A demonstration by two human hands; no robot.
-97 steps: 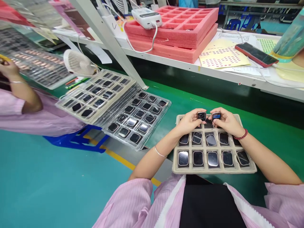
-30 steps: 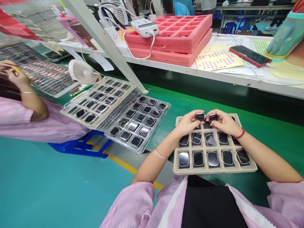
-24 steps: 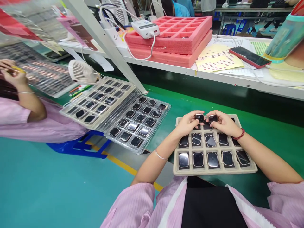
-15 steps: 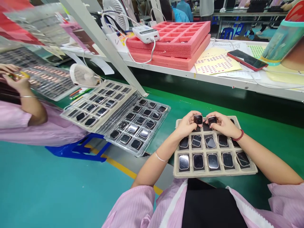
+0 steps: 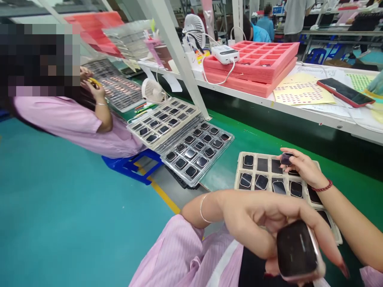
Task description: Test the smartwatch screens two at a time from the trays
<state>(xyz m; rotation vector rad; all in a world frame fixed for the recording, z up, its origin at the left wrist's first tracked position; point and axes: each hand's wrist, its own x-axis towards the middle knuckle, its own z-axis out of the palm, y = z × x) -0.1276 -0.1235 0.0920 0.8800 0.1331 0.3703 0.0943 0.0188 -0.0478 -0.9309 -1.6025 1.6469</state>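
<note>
Grasping watch (image 5: pixel 296 251) w/ L hand (image 5: pixel 251 215), R hand (image 5: pixel 306 168) pinching 2nd watch (image 5: pixel 286 159), over tray (image 5: pixel 240 169)

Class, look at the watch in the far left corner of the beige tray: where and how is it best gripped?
Probably from above, pinching opposite side edges of its pale rim. The watch lies screen up, recessed in the beige tray, whose compartment walls seem to block a sideways approach.

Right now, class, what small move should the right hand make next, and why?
The right hand should probably lower its watch into a bare back-row pocket of the beige tray: it holds the watch at that row, where two pockets show only dark lining.
</note>
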